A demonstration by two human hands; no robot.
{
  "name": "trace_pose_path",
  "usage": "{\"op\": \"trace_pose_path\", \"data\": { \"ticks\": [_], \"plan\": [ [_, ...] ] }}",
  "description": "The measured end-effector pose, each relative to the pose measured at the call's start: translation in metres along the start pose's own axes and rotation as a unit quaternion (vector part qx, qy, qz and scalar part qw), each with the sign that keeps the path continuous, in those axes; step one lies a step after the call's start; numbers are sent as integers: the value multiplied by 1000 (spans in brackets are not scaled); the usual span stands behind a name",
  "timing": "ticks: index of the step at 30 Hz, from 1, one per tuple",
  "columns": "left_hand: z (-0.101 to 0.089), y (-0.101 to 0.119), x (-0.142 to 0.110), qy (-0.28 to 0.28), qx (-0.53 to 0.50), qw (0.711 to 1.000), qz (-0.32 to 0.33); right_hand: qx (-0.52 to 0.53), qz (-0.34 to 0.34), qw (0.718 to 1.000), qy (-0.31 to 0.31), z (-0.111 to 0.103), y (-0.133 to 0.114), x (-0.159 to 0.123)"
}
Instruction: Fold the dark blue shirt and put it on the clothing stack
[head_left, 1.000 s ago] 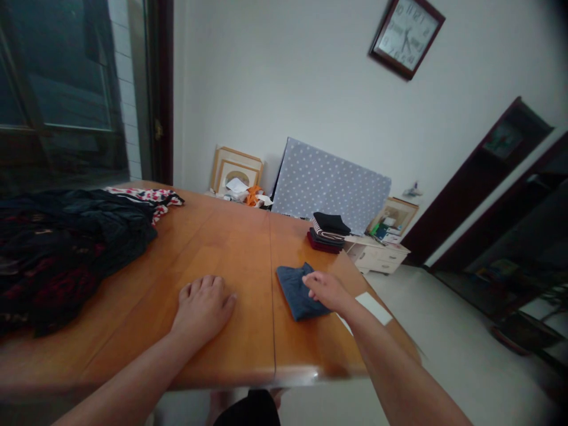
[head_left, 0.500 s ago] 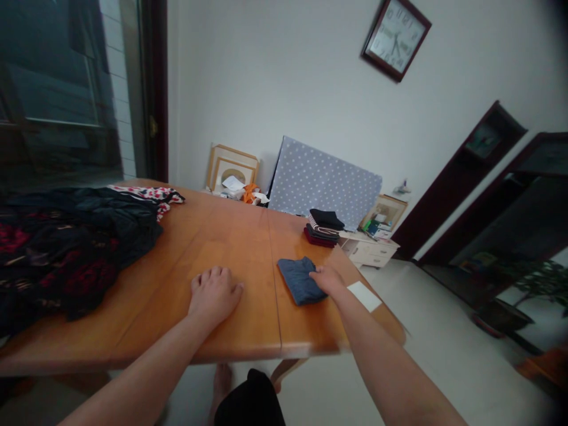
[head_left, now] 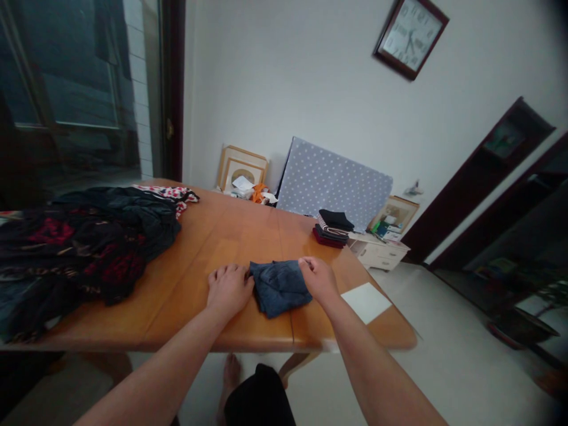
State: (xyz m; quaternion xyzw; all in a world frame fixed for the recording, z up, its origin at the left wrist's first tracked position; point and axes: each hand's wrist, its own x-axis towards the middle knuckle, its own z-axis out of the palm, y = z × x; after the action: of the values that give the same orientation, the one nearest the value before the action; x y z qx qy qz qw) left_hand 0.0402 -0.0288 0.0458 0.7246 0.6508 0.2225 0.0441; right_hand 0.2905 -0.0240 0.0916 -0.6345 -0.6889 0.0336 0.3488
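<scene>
While my right hand (head_left: 318, 279) pinched the blue cloth (head_left: 280, 287), my left hand (head_left: 229, 288) rested at its other side

Where the cloth's right edge met my thumb and fingertips, I had it pinched. At its left edge my left hand lay palm down, thumb against the fabric, though I could not tell whether it gripped. The cloth sat folded near the front of the wooden table (head_left: 213, 236). Near it on the right was a white sheet (head_left: 367, 302). Farther back stood a stack of folded clothes (head_left: 333, 228); well to the left sprawled a dark heap of clothes (head_left: 110, 242).
</scene>
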Motion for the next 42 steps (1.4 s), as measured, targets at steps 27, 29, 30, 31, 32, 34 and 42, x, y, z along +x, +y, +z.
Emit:
{"op": "trace_pose_path", "data": {
  "ticks": [27, 29, 30, 31, 32, 34, 42],
  "plan": [
    [5, -1, 4, 13, 13, 1000, 9, 110, 226, 930, 268, 7, 132, -21],
    [5, -1, 4, 12, 17, 1000, 10, 108, 206, 938, 255, 10, 129, -27],
    [5, -2, 4, 11, 17, 1000, 10, 106, 190, 945, 246, 11, 124, -29],
    [6, -2, 4, 11, 16, 1000, 11, 104, 171, 951, 235, 13, 119, -31],
    [6, -3, 4, 9, 13, 1000, 10, 106, 152, 957, 223, 14, 112, -32],
    [6, -4, 5, 5, 4, 1000, 1, 127, 126, 965, 194, 15, 98, -36],
    [5, -1, 38, -38, -25, 999, -27, 229, 122, 962, 85, 28, 65, -64]
  ]
}}
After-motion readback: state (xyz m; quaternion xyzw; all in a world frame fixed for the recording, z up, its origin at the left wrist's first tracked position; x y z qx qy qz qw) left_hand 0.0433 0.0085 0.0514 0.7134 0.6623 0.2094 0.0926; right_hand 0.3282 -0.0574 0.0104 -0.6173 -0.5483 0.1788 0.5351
